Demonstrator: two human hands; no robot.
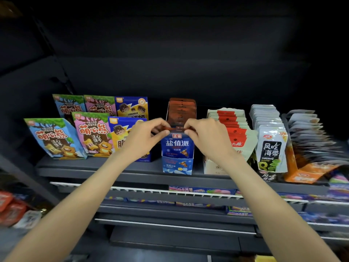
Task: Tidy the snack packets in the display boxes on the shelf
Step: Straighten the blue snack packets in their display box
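A blue display box (177, 166) stands at the middle of the dark shelf (98, 170), holding a row of blue and brown snack packets (181, 108). The front blue packet (177, 146) stands upright in it. My left hand (145, 138) pinches the top left corner of that front packet. My right hand (205, 138) pinches its top right corner. Both sets of fingertips meet along the packet's brown top edge.
Left of the box stand biscuit pouches in blue (54, 138), pink (92, 135) and dark blue (120, 133). To the right are boxes of red-and-white packets (236, 129), seaweed packets (272, 146) and an orange box (309, 173) of fanned grey packets. Lower shelves hold more goods.
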